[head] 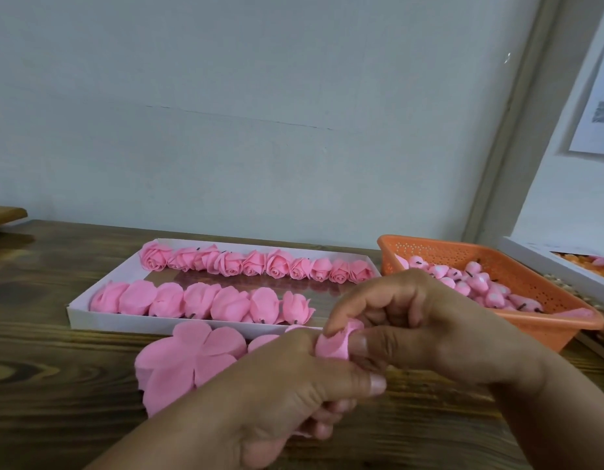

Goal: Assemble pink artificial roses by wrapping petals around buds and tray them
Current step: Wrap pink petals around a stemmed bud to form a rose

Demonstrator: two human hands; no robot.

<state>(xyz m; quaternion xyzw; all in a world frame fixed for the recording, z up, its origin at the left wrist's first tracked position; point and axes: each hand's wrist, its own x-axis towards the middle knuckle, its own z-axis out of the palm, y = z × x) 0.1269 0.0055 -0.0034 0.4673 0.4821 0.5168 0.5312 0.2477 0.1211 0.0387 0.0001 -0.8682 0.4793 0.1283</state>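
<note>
While pinched between both hands (293, 378), half-wrapped rose (332, 344); tray (100, 315) behind

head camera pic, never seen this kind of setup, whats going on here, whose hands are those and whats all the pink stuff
There is no machine here: a person wears a camera on the head, looking down at their own hands. The left hand and right hand together hold a pink rose being wrapped. On the wooden table lies a stack of flat pink petals. Behind it, a white tray holds two rows of finished roses. The orange basket on the right holds the buds.
</note>
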